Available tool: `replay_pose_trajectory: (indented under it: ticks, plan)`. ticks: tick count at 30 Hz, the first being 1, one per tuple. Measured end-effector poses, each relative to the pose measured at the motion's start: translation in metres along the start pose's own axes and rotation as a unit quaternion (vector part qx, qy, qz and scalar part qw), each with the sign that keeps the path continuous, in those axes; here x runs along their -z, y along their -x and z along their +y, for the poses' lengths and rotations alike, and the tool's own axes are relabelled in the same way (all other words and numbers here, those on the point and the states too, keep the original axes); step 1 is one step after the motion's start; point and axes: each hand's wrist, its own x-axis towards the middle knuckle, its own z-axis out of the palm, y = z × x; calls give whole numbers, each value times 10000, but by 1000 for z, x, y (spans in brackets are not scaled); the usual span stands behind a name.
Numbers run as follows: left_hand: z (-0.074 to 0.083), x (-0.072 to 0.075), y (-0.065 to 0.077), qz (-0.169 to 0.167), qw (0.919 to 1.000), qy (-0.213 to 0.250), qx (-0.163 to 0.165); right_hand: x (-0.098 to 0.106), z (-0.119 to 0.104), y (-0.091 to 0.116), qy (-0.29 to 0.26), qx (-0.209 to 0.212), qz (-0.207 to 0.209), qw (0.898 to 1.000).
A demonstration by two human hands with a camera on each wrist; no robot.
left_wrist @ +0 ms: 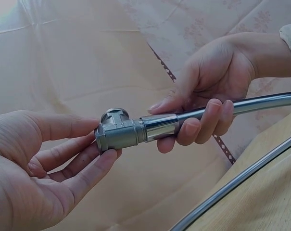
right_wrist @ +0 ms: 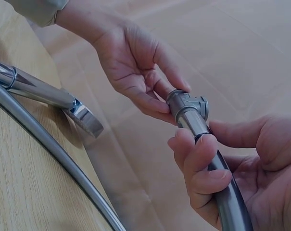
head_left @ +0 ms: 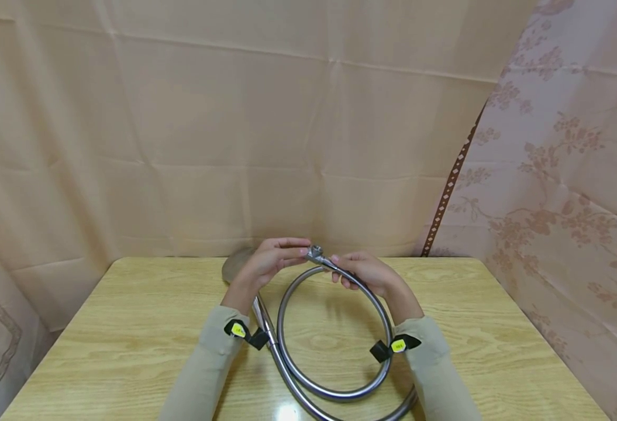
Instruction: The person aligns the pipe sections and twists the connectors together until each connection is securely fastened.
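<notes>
A grey metal tee fitting [left_wrist: 119, 132] with a short side outlet sits on the chrome end sleeve [left_wrist: 160, 126] of a shower hose [head_left: 334, 394]. My left hand [head_left: 268, 263] pinches the fitting's free end between thumb and fingertips. Close by, my right hand [head_left: 374, 273] grips the hose end just behind the sleeve, fingers curled under it and thumb along it. Both hands hold this joint above the far part of the table. The hose loops down toward me and runs back to a chrome hand shower [right_wrist: 44, 91], whose round head is partly behind my left hand in the head view.
The hose loop lies on a light wood-grain table [head_left: 129, 339], between my forearms. Behind the table's far edge hangs a beige curtain [head_left: 234, 128]. A pink floral curtain [head_left: 566, 204] hangs at the right. Each sleeve carries a black strap with a yellow tag.
</notes>
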Motion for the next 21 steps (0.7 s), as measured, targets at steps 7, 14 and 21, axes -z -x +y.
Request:
replay_pose_trajectory:
  ticks: [7,14,21]
  plan:
    - [-1,-1,-1,92,9999,-4,51,2,2,-2,44,167,-47,9998]
    - [-1,0,-1,84,10000,9,17,2,3,-2,-29,195,-65,9998]
    - [-1,1,-2,82,10000,13,16,0,2,-1,-152,222,18,9996]
